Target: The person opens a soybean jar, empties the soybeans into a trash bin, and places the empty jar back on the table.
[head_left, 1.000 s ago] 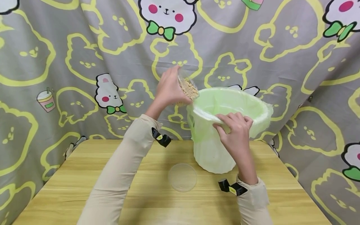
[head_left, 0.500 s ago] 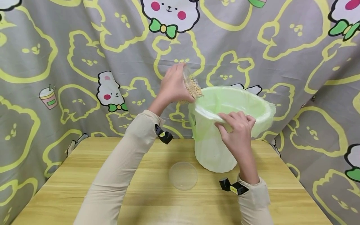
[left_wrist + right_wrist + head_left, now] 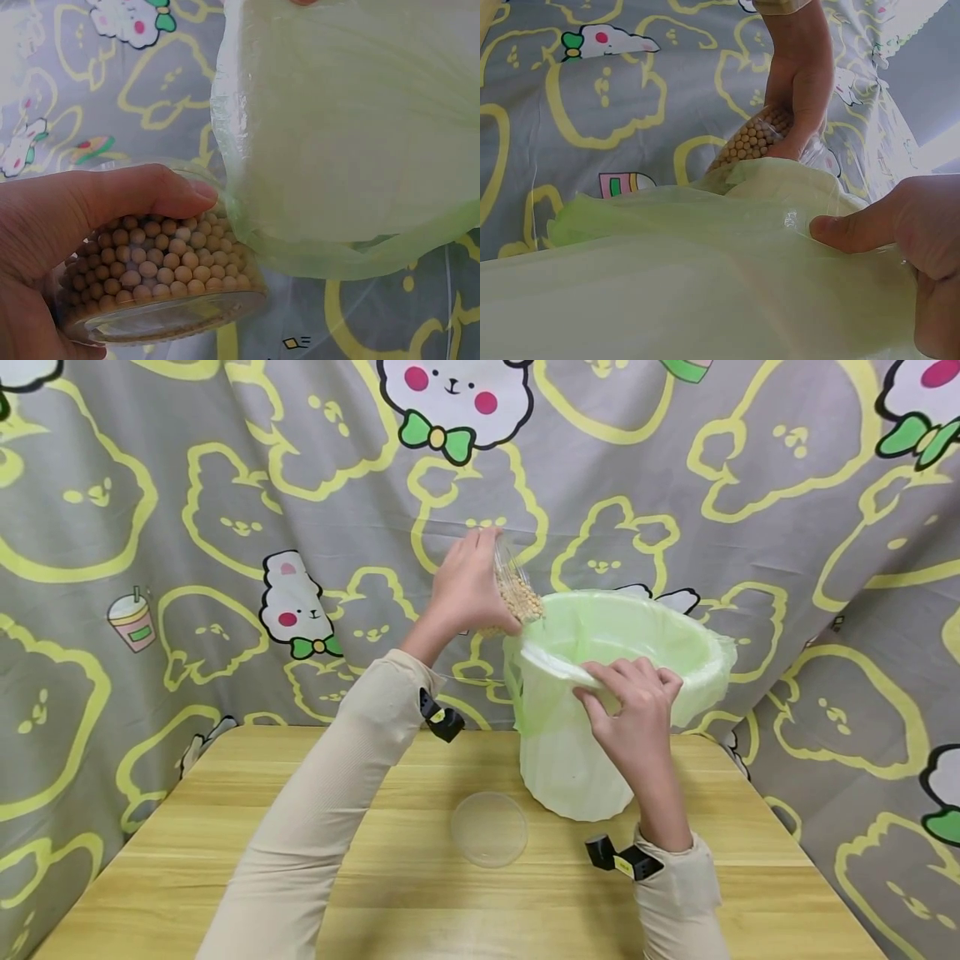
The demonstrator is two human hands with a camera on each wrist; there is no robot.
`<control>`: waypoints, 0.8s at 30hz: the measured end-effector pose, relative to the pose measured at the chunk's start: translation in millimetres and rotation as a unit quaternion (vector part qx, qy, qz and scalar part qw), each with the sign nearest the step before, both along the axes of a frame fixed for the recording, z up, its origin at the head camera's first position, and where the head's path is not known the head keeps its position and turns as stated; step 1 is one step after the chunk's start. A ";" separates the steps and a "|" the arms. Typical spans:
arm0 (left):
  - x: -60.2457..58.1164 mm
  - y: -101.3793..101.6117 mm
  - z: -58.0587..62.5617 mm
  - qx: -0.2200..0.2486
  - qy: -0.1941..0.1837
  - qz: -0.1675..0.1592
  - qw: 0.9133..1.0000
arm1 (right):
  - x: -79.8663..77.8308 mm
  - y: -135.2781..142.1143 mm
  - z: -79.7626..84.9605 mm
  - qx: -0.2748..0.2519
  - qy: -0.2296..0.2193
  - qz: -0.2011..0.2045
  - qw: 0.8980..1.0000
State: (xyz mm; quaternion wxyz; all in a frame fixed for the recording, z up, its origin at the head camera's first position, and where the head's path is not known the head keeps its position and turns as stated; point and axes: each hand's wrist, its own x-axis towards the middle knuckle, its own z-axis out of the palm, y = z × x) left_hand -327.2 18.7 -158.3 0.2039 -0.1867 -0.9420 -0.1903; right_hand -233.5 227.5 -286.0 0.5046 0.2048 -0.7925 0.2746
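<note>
My left hand grips a clear plastic jar of small round beige beads. The jar tilts toward the left rim of a pale bin, with beads gathered near its mouth. A thin green bag lines the bin and folds over the rim. In the left wrist view the thumb lies across the jar's side, right beside the bag. My right hand pinches the bin's near rim through the bag, thumb outside. In the right wrist view that thumb presses on the bag, and the jar shows beyond the rim.
A clear round lid lies flat on the wooden table, in front of the bin and to its left. Behind the table hangs a grey curtain with yellow cartoon outlines. Each wrist wears a small black camera.
My left hand has tipped the jar further toward the bin, and the beads have shifted toward its mouth. The right hand keeps its hold on the rim. The head view has shifted slightly.
</note>
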 end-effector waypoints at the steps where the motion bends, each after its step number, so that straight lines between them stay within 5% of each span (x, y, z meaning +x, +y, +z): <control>1: 0.0 0.2 0.4 -0.002 -0.001 0.000 1.000 | 0.0 0.0 0.0 0.000 0.000 0.000 1.000; 24: 3.8 8.1 7.2 -0.062 0.015 0.003 0.998 | -0.3 -1.5 0.4 0.002 0.002 -0.001 1.000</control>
